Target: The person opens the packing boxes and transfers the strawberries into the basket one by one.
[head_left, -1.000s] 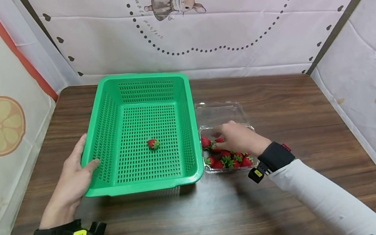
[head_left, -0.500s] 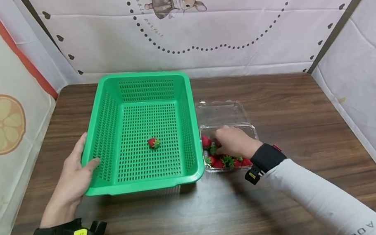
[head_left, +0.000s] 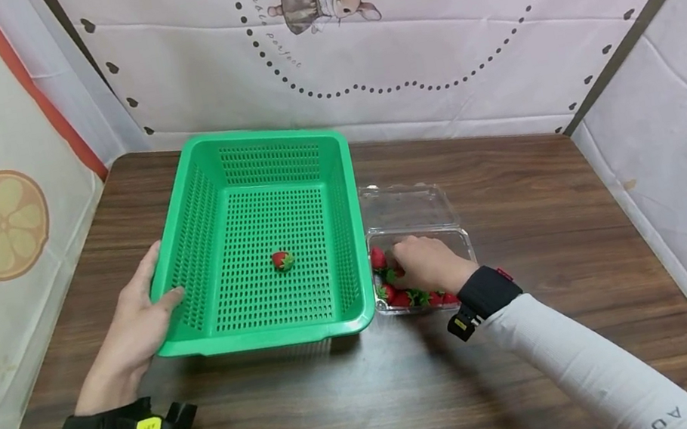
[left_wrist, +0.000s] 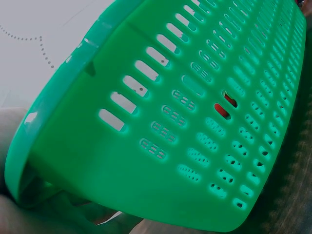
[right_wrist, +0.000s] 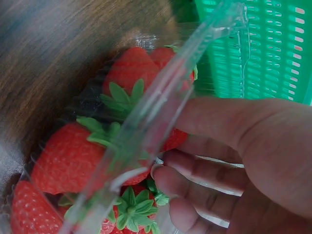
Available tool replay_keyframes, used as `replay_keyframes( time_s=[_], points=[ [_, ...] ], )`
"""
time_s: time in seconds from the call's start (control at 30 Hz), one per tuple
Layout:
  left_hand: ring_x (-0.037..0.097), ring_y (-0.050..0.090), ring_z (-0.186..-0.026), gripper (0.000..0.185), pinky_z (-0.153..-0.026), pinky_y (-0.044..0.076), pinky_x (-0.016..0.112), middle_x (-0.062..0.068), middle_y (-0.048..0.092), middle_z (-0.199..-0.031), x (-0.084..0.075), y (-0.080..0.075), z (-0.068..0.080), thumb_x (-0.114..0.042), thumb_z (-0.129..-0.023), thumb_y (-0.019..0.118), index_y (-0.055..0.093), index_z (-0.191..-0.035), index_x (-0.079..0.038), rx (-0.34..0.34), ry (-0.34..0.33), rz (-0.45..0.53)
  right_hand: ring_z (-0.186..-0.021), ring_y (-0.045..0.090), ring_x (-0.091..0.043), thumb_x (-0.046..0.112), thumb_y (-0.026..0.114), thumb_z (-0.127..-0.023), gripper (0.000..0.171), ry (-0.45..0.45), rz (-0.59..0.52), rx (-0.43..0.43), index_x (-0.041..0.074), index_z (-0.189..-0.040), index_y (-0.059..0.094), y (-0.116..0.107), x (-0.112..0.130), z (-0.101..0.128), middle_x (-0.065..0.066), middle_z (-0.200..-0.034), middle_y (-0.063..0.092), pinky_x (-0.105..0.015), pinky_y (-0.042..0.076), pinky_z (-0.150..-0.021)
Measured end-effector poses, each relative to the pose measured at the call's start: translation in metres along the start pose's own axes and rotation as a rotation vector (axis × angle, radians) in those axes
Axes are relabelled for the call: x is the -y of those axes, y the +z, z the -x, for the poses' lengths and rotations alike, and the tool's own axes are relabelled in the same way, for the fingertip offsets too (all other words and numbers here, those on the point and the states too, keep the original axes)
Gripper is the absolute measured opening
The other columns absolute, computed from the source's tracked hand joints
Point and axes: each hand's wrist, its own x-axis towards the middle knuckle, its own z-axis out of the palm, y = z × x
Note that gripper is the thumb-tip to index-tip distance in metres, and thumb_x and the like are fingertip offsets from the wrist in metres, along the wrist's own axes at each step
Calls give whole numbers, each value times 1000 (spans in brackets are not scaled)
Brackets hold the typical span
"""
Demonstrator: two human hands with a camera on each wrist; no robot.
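Observation:
A green perforated plastic basket (head_left: 255, 339) is gripped at its left rim by my left hand (head_left: 132, 330), the thumb lying over the inner side. One strawberry (head_left: 280, 260) rests on the basket floor. To the right, a clear plastic box (head_left: 470, 247) contains several strawberries (head_left: 402, 299) with green leaves. My right hand (head_left: 426, 261) reaches down into this box. In the right wrist view its thumb and fingers pinch a strawberry (right_wrist: 174, 140), partly hidden by the thumb and the box edge.
The box's transparent lid (head_left: 407, 207) lies folded back behind it. The basket's right side stands close beside the box. Everything is on a dark wooden table (head_left: 351, 412), enclosed by printed cloth walls (head_left: 452, 11) at the back and sides.
My right hand has gone lower into the box, and its fingers have closed around a strawberry. The left hand stays on the basket rim.

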Motion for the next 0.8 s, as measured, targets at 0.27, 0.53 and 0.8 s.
replay_keyframes(
  time_s=[0.27,0.53,0.8],
  points=[
    [44,32,-135,69,-78,47,22,23,13,-160,-2,-1,1,-14,-104,34,-7,-154,-35,11,-4,17,-65,49,-14,22,72,-85,15,-12,-59,-9,10,-87,63,-10,2,7,1,-71,54,-31,39,-59],
    [45,32,-136,69,-77,48,21,24,13,-159,-1,-1,1,-14,-104,34,-7,-154,-35,12,7,25,-69,60,-10,26,71,-88,34,-67,-83,-17,10,-118,65,-24,1,11,-3,-88,68,-28,48,-63],
    [46,34,-135,69,-77,50,23,25,15,-159,-1,-1,1,-12,-103,34,-8,-154,-34,9,7,21,-68,57,-12,22,69,-90,26,-108,-86,-101,10,-112,66,-55,14,15,-2,-82,64,-29,45,-62]
  ],
)
